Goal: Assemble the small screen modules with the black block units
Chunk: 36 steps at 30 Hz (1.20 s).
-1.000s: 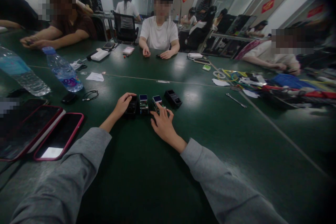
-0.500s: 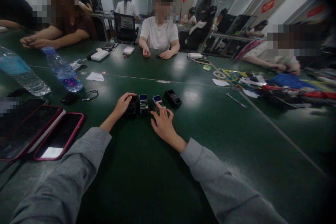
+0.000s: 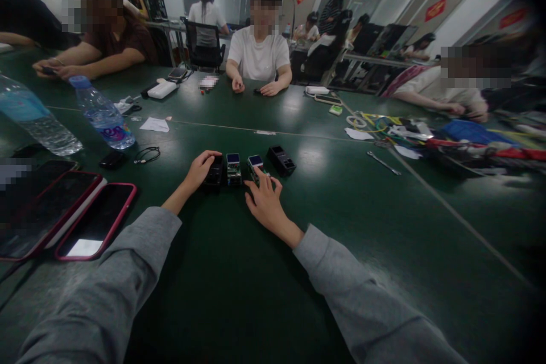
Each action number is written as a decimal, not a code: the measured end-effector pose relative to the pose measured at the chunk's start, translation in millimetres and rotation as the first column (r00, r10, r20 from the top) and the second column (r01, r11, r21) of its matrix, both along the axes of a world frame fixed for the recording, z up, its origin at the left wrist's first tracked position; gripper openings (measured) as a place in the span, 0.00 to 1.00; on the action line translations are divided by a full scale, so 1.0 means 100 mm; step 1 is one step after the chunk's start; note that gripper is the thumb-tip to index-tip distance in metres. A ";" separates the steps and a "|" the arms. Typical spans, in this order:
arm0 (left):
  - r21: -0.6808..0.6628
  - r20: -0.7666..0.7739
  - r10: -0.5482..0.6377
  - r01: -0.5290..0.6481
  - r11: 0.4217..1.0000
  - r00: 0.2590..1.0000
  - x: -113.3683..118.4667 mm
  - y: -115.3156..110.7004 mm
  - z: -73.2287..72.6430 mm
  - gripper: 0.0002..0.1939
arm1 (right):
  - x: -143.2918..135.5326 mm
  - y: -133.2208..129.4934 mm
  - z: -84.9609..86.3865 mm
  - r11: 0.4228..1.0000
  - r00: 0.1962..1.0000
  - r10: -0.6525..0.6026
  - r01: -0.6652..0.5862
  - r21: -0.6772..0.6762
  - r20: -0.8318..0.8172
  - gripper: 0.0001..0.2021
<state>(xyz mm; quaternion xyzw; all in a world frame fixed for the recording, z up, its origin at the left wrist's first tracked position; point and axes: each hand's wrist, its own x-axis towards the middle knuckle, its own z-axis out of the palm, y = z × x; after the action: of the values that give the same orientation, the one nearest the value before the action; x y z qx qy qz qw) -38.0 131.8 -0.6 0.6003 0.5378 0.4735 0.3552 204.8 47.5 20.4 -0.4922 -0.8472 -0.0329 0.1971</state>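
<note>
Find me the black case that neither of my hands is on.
In the head view, the black case lies near the middle of the picture, beyond your right hand and just right of the circuit board that hand partly covers.

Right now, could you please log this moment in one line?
left hand: on black case; right hand: at right circuit board; between hands: other circuit board

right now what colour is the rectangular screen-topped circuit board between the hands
The circuit board is green, seen best in the head view.
</note>
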 end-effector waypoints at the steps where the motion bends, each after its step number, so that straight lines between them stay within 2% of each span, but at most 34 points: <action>1: 0.002 0.000 -0.001 0.001 1.000 1.000 0.00 0.00 0.00 0.15 | 0.00 0.00 0.00 1.000 1.000 0.001 -0.001 0.000 -0.001 0.15; 8: 0.030 -0.015 0.000 0.001 1.000 1.000 -0.01 0.02 -0.03 0.15 | -0.01 0.00 0.01 1.000 1.000 -0.012 0.012 0.003 0.002 0.14; 36: 0.003 0.006 -0.003 0.003 1.000 1.000 0.00 0.02 -0.03 0.15 | -0.01 0.00 0.02 1.000 1.000 -0.007 0.007 -0.003 0.003 0.15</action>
<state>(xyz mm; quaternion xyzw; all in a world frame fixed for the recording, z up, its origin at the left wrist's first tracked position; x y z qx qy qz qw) -38.5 133.8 -3.5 0.6001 0.5352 0.4756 0.3567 203.6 47.3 22.0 -0.4956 -0.8457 -0.0331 0.1952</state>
